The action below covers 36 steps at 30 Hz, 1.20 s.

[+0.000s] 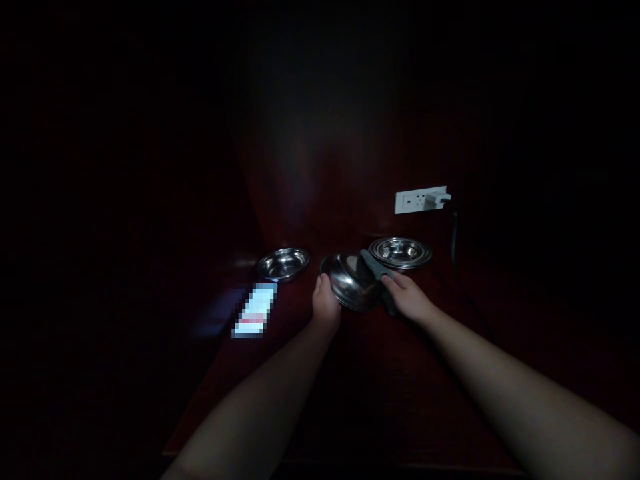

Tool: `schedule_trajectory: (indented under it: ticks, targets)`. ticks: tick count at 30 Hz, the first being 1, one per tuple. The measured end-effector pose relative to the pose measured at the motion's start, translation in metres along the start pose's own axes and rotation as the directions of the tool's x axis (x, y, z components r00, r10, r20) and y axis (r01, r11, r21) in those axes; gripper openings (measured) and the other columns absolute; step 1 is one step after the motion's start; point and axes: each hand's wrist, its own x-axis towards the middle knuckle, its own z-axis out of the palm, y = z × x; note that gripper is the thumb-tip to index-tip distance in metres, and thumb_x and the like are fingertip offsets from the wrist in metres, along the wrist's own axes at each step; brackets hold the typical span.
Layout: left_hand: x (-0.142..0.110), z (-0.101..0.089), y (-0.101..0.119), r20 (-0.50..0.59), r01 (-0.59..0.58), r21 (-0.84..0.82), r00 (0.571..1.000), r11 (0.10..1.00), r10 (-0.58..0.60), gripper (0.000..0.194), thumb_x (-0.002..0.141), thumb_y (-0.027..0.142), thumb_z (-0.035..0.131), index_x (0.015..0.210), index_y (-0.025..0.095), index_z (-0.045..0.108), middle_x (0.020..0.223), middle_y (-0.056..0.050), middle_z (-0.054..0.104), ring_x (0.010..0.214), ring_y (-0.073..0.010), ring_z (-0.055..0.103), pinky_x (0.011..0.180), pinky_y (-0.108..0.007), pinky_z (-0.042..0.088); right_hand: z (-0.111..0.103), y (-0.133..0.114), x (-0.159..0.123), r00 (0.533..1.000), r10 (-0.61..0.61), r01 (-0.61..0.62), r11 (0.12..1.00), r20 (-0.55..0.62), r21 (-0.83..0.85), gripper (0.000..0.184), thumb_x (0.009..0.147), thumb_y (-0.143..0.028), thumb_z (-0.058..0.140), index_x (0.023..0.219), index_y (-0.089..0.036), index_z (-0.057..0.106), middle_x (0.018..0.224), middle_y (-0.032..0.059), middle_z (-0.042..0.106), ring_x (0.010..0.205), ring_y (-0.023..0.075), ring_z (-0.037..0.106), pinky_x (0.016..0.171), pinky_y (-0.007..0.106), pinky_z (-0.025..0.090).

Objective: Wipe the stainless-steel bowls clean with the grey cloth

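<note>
A shiny metal bowl is tilted so that its outer underside faces me. My left hand grips its left rim, thumb on the outside and the other fingers hidden behind. On the bowl's right side, my right hand is closed on a grey-green cloth that lies against the metal. Behind the right hand sits a stack of similar metal bowls. Another shallow metal bowl rests upright to the left, apart from both hands.
A lit phone, its screen pixelated, lies at the left of the dark red table. On the wall behind is a white socket panel with a plug in it. A dark cable hangs from there. The surroundings are very dark.
</note>
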Motion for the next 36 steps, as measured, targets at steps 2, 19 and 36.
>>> schedule_trajectory:
  ticks: [2, 19, 36]
  targets:
    - [-0.006, 0.003, 0.002, 0.050, 0.077, 0.000, 0.996, 0.997, -0.077, 0.024, 0.091, 0.027, 0.045, 0.106, 0.016, 0.061, 0.103, -0.010, 0.070, 0.096, -0.0206, 0.066, 0.091, -0.039, 0.050, 0.000, 0.002, 0.001, 1.000, -0.006, 0.006, 1.000, -0.022, 0.014, 0.037, 0.088, -0.039, 0.042, 0.109, -0.021, 0.065, 0.105, 0.0056, 0.071, 0.099, 0.0223, 0.065, 0.094, 0.040, 0.047]
    - [-0.019, 0.000, 0.001, 0.328, 0.238, 0.230, 0.894, 0.944, -0.305, 0.029, 0.089, 0.034, 0.050, 0.108, 0.013, 0.059, 0.115, -0.016, 0.065, 0.097, -0.0254, 0.065, 0.085, -0.051, 0.051, 0.001, -0.009, -0.002, 0.998, -0.060, 0.060, 0.998, -0.001, -0.015, 0.040, 0.088, -0.035, 0.044, 0.122, -0.022, 0.060, 0.130, 0.0055, 0.060, 0.123, 0.0226, 0.052, 0.110, 0.044, 0.033]
    - [-0.008, -0.002, 0.008, 0.339, 0.427, 0.195, 0.815, 0.883, -0.469, 0.068, 0.086, 0.066, 0.027, 0.118, 0.015, 0.057, 0.122, -0.020, 0.061, 0.106, -0.0318, 0.062, 0.085, -0.050, 0.049, -0.001, 0.003, 0.002, 1.000, 0.023, -0.023, 0.998, -0.011, -0.052, 0.039, 0.089, -0.036, 0.041, 0.112, -0.016, 0.065, 0.112, 0.0094, 0.069, 0.108, 0.0242, 0.061, 0.100, 0.042, 0.043]
